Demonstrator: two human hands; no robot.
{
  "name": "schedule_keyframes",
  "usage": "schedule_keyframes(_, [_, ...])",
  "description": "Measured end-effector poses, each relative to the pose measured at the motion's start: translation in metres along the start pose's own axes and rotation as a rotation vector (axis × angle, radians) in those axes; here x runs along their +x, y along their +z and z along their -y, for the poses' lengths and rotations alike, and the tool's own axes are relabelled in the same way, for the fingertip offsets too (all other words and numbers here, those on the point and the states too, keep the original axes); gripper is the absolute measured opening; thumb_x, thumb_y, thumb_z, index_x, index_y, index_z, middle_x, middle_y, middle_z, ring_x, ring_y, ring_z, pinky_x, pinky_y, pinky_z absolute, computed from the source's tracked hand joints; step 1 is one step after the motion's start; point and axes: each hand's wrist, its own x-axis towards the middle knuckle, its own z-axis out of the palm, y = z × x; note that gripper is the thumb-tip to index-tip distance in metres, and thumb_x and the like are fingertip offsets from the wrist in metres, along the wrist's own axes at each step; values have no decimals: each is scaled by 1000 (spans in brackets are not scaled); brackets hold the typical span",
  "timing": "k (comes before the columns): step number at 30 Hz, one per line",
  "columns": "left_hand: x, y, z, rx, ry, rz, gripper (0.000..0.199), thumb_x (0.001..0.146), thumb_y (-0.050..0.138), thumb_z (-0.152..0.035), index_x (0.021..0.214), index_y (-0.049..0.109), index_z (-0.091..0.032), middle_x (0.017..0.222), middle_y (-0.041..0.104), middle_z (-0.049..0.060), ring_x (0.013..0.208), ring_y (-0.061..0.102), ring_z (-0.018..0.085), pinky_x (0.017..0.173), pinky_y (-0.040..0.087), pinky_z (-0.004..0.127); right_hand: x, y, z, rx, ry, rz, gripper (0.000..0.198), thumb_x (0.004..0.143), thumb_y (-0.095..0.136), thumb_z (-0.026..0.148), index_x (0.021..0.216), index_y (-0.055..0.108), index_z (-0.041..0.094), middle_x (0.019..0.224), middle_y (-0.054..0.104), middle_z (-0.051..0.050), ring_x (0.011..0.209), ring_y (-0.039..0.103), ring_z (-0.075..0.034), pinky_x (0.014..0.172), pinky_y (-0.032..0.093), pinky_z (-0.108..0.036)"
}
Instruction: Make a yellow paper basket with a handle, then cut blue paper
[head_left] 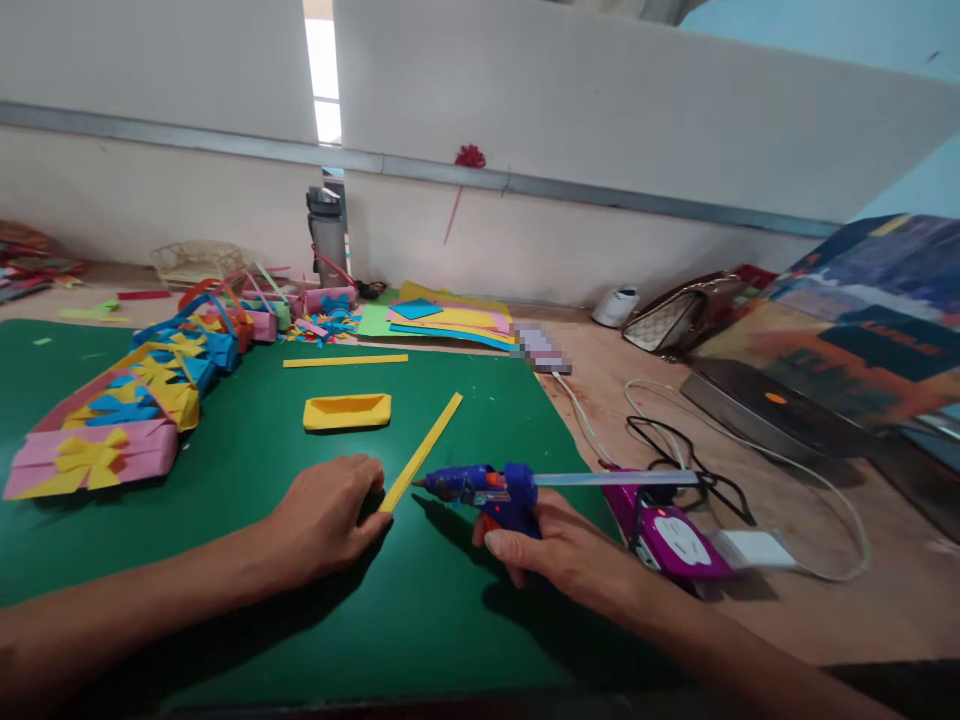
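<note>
Between the thumb and fingers of my left hand [330, 510] is the near end of a yellow paper strip [424, 452], which slants away to the right over the green mat [247, 600]. My right hand [536, 540] grips a blue glue gun [480, 485] by its handle. A clear glue stick [615, 479] juts from the gun's back, and its nozzle points left, close to the strip's edge; whether they touch I cannot tell. Beyond my left hand sits a small yellow paper tray [346, 412]. Farther back lies a second yellow strip [345, 361].
Folded paper baskets with bows [94, 455] line the left side. Coloured sheets [450, 318] are stacked at the back, near a grey bottle [328, 235]. On the right, a magenta power strip [667, 530] lies among tangled cables [697, 460], with a dark case [772, 410] behind.
</note>
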Motion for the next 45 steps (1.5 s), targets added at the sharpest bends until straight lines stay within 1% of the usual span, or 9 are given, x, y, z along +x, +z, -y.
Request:
schedule_keyframes(3, [0,3,1,20,15,1,14,78,42,-32,79,49,-19,80,59,4,72,54,20,60,34,29,3,0,-1,-56,71,-11,29,75,54,44,77,60,15,64,57,0,64,55,-15,62,41,-28])
schedule_keyframes(6, [1,4,4,23,46,-2,17,80,40,-32,85,51,-20,83,59,5,75,55,21,62,35,29,5,1,2,-114,128,-60,31,74,54,46,67,57,16,69,58,-2,68,55,-16,65,41,-29])
schedule_keyframes(9, [1,4,5,38,82,-10,24,83,38,-33,97,51,-20,90,59,6,82,56,22,65,36,30,7,2,5,-126,120,-59,35,75,52,47,56,54,17,67,57,-3,67,54,-16,64,41,-29])
schedule_keyframes(12, [2,3,4,45,78,0,27,83,37,-36,100,53,-21,91,59,6,83,56,22,67,37,30,9,3,7,-124,94,-35,36,76,50,45,54,53,17,63,55,-2,65,53,-16,61,40,-28])
schedule_keyframes(17, [2,2,3,52,56,-1,28,82,40,-40,98,55,-22,90,59,5,83,56,22,65,36,29,10,3,9,-135,109,-34,36,77,50,45,55,54,17,62,55,-2,64,53,-16,61,39,-28])
schedule_keyframes(22, [3,5,3,66,69,-15,26,82,41,-37,97,55,-22,88,58,5,81,56,22,62,35,29,10,3,9,-146,110,-51,36,76,51,46,55,55,16,66,57,-2,65,54,-16,62,40,-29])
schedule_keyframes(33, [4,6,3,38,68,-42,21,83,40,-33,93,54,-22,84,59,4,78,56,20,61,33,28,11,2,11,-142,84,-34,34,76,51,45,56,53,17,60,55,-1,62,54,-15,60,40,-28])
schedule_keyframes(43, [5,7,3,38,84,-59,16,81,41,-31,86,52,-20,85,60,4,76,56,19,60,33,27,19,1,10,-136,84,-23,33,76,51,46,76,60,14,54,55,1,61,56,-16,59,39,-27])
schedule_keyframes(45, [4,7,3,38,87,-59,17,82,41,-31,86,53,-20,84,60,4,76,56,19,60,34,27,19,1,10,-147,78,-18,34,76,50,46,74,60,13,55,56,0,63,56,-16,61,40,-28])
